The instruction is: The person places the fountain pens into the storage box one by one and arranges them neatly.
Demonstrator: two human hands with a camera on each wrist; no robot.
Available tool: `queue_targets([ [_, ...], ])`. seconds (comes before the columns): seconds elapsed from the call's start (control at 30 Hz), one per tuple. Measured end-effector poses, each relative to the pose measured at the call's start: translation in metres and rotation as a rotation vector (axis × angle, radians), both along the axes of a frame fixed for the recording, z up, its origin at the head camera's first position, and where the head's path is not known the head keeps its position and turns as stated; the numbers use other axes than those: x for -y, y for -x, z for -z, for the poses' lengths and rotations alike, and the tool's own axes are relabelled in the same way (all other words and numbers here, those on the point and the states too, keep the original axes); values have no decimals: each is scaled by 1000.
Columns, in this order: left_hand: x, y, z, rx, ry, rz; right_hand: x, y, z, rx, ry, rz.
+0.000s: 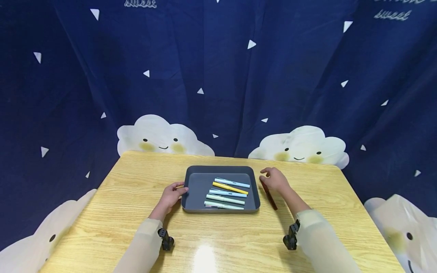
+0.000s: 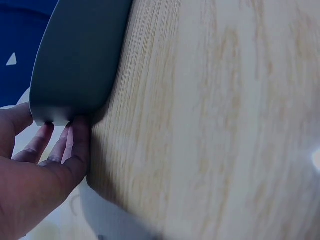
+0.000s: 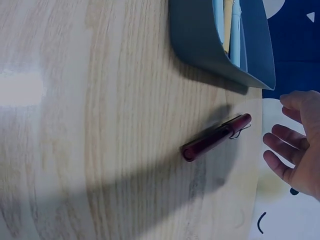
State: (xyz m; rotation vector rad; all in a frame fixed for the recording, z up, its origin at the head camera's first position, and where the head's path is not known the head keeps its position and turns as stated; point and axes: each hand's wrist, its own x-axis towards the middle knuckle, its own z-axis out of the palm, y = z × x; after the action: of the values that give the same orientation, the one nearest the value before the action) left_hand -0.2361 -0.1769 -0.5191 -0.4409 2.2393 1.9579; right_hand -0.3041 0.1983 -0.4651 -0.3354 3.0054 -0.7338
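Observation:
A dark grey tray (image 1: 198, 185) sits on the table, with several capped pens lying side by side in it. Two are light blue, one is a yellow pen (image 1: 230, 188), and two are a pale green pen (image 1: 225, 200) and a similar one nearest the front wall. My left hand (image 1: 170, 196) grips the tray's left wall, thumb at the rim and fingers against the outside. To the right of the tray a dark red pen (image 3: 216, 137) with a wire clip lies on the wood. Over its far end hovers my right hand (image 1: 275, 180), fingers loosely bent, holding nothing.
The light wooden table (image 1: 235, 242) ends at the back against a dark blue curtain (image 1: 222, 76) printed with white triangles and smiling clouds. Each forearm wears a small black wrist camera (image 1: 291, 237).

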Motion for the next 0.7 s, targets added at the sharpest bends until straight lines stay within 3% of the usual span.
queue_targets([
  [0.3, 0, -1, -1, 1, 5, 3, -6, -6, 17, 62, 69, 78],
  [0.7, 0, 1, 2, -4, 1, -4, -9, -12, 40, 78, 96, 164],
])
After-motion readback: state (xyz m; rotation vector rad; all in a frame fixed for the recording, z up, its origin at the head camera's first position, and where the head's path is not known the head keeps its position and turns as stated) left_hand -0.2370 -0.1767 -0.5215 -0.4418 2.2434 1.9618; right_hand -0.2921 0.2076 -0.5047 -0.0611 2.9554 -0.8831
